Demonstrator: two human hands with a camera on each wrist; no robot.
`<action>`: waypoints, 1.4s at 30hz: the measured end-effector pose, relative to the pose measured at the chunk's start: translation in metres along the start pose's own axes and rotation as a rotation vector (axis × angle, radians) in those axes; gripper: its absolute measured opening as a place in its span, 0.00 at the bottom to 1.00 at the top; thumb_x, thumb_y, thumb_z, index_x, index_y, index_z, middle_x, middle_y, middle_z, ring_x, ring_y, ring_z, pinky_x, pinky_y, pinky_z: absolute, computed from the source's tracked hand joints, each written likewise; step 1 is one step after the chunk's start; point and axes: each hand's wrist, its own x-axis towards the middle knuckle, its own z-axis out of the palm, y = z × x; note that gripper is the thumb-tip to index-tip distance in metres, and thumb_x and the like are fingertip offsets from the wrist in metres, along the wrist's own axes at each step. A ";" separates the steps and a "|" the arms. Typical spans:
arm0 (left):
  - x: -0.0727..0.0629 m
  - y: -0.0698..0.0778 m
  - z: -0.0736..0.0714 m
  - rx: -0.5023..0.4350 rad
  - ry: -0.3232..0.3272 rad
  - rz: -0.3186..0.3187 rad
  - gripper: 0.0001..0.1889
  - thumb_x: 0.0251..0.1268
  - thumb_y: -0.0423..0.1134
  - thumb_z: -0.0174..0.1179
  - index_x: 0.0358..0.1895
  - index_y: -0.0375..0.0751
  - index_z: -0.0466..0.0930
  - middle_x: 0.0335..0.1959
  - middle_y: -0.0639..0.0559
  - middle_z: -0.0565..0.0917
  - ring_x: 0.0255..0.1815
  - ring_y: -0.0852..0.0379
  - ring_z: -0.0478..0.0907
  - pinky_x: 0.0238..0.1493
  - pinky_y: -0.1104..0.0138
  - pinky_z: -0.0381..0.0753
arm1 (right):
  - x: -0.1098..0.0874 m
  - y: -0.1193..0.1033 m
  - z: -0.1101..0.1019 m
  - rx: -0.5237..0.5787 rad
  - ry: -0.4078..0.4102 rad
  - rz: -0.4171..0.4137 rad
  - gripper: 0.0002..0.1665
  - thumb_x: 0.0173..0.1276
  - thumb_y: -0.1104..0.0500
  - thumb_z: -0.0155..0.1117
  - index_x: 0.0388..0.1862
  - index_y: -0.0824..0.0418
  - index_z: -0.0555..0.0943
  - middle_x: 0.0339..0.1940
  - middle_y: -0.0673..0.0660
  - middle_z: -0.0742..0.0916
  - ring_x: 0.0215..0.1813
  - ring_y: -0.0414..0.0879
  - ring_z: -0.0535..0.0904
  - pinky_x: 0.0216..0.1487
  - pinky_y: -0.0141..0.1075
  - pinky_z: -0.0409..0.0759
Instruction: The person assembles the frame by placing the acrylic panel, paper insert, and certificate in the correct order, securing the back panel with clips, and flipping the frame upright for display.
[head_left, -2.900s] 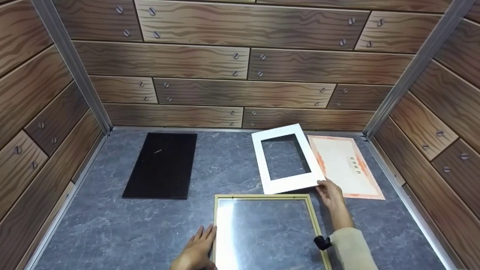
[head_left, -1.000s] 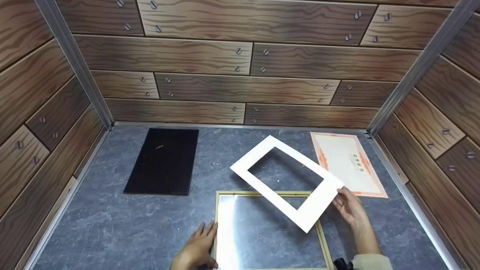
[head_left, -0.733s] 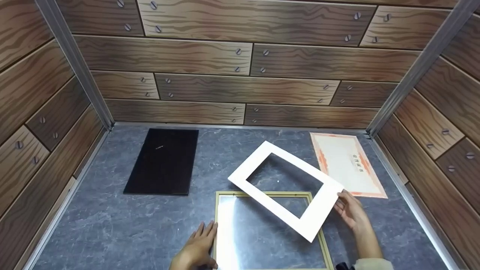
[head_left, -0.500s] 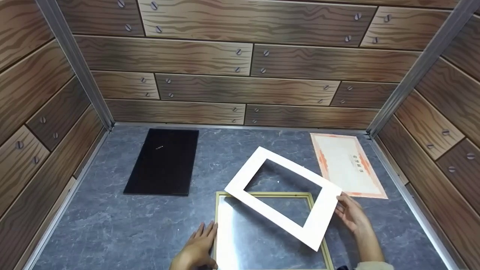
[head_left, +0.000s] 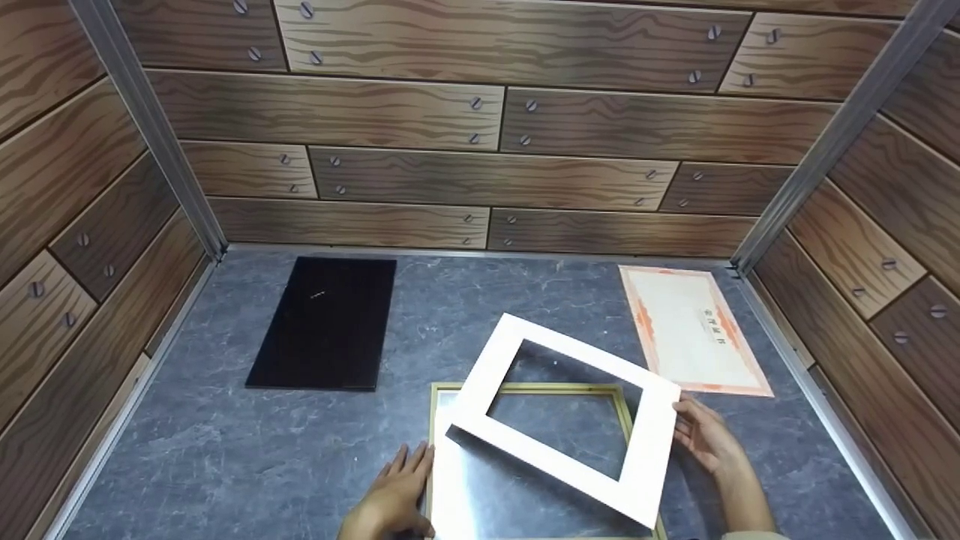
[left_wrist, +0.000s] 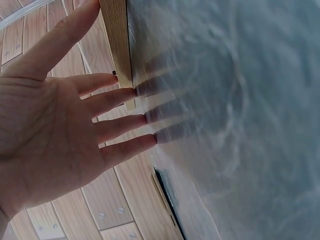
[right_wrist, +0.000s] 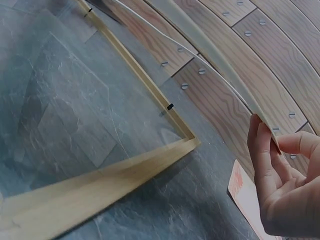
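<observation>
My left hand (head_left: 390, 495) lies on the table with its fingers straight, fingertips against the left side of a gold picture frame (head_left: 555, 388). The left wrist view shows those fingertips at the frame's edge (left_wrist: 117, 40). A clear pane with a bright glare (head_left: 454, 495) fills the frame. My right hand (head_left: 709, 439) pinches a white picture mat (head_left: 649, 450) by its right corner, thumb on one face and fingers on the other. Tilted, the mat hangs over the frame, covering part of it. In the right wrist view the mat appears nearly edge-on above the frame's corner (right_wrist: 192, 141).
A black backing board (head_left: 322, 330) lies at the back left. At the back right is a cream certificate sheet (head_left: 686, 330) with an orange border. Wood-patterned walls (head_left: 480, 120) with metal corner posts enclose the grey marbled table (head_left: 225, 457) on three sides.
The right hand has brought the mat from beside the certificate toward me and over the frame. The mat swung diagonal, then partly straightened while coming closer. The left hand has stayed at the frame.
</observation>
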 end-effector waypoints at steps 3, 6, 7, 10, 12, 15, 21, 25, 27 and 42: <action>0.000 0.000 0.000 -0.004 -0.001 0.002 0.57 0.31 0.39 0.77 0.69 0.28 0.52 0.68 0.32 0.54 0.67 0.30 0.44 0.60 0.40 0.48 | 0.000 0.000 -0.003 -0.008 -0.012 0.002 0.19 0.69 0.69 0.43 0.32 0.51 0.80 0.30 0.50 0.84 0.33 0.41 0.82 0.36 0.31 0.79; 0.000 0.000 -0.001 -0.002 -0.001 0.006 0.57 0.31 0.39 0.77 0.69 0.28 0.52 0.68 0.32 0.54 0.67 0.30 0.44 0.60 0.40 0.48 | -0.001 -0.001 -0.006 -0.009 -0.030 0.017 0.20 0.69 0.69 0.43 0.32 0.50 0.80 0.30 0.50 0.84 0.34 0.41 0.82 0.37 0.31 0.79; 0.000 0.000 -0.001 -0.002 0.000 0.008 0.57 0.31 0.39 0.77 0.68 0.28 0.52 0.68 0.32 0.54 0.67 0.30 0.44 0.60 0.39 0.48 | -0.001 -0.001 -0.007 -0.009 -0.029 0.020 0.20 0.69 0.69 0.44 0.32 0.50 0.81 0.30 0.50 0.84 0.34 0.41 0.82 0.37 0.32 0.79; 0.001 -0.001 -0.001 -0.018 -0.019 -0.006 0.57 0.32 0.40 0.77 0.69 0.29 0.51 0.69 0.32 0.52 0.67 0.30 0.42 0.60 0.39 0.47 | -0.001 -0.001 -0.009 -0.010 -0.042 0.036 0.20 0.69 0.69 0.44 0.32 0.49 0.81 0.29 0.50 0.85 0.34 0.41 0.82 0.37 0.31 0.79; 0.001 -0.001 -0.001 -0.030 -0.038 -0.024 0.57 0.33 0.40 0.76 0.69 0.30 0.50 0.69 0.33 0.51 0.68 0.31 0.41 0.61 0.39 0.46 | -0.001 -0.001 -0.011 -0.010 -0.051 0.043 0.20 0.69 0.69 0.44 0.31 0.49 0.81 0.29 0.50 0.85 0.34 0.41 0.82 0.37 0.31 0.79; 0.003 -0.002 -0.001 -0.041 -0.061 -0.049 0.57 0.34 0.40 0.76 0.70 0.31 0.49 0.70 0.34 0.50 0.68 0.32 0.40 0.61 0.40 0.45 | -0.001 -0.001 -0.011 -0.017 -0.062 0.054 0.20 0.69 0.68 0.45 0.31 0.50 0.82 0.28 0.51 0.85 0.33 0.41 0.82 0.36 0.32 0.79; 0.003 -0.001 -0.002 -0.030 -0.062 -0.049 0.56 0.34 0.40 0.76 0.70 0.31 0.50 0.70 0.34 0.51 0.68 0.32 0.41 0.61 0.40 0.46 | 0.001 0.001 -0.013 -0.058 -0.090 0.059 0.18 0.68 0.68 0.45 0.32 0.51 0.80 0.29 0.51 0.85 0.33 0.40 0.81 0.35 0.32 0.79; 0.003 0.000 -0.002 -0.022 -0.060 -0.044 0.56 0.34 0.40 0.76 0.70 0.31 0.50 0.69 0.34 0.51 0.68 0.31 0.41 0.61 0.40 0.46 | 0.003 0.002 -0.014 -0.070 -0.113 0.056 0.17 0.68 0.68 0.45 0.34 0.49 0.79 0.31 0.50 0.85 0.34 0.40 0.81 0.36 0.32 0.79; 0.002 0.000 -0.003 -0.017 -0.059 -0.036 0.56 0.35 0.40 0.76 0.70 0.30 0.50 0.69 0.33 0.51 0.68 0.31 0.41 0.61 0.40 0.46 | 0.003 0.003 -0.014 -0.076 -0.128 0.056 0.17 0.68 0.68 0.46 0.34 0.49 0.78 0.31 0.50 0.85 0.35 0.40 0.81 0.37 0.32 0.79; -0.002 0.001 -0.004 -0.009 -0.073 -0.034 0.59 0.30 0.41 0.77 0.70 0.31 0.48 0.70 0.35 0.50 0.69 0.33 0.40 0.63 0.43 0.45 | 0.007 0.004 -0.011 -0.104 -0.245 0.088 0.15 0.68 0.68 0.46 0.42 0.54 0.79 0.36 0.52 0.85 0.38 0.42 0.81 0.40 0.34 0.79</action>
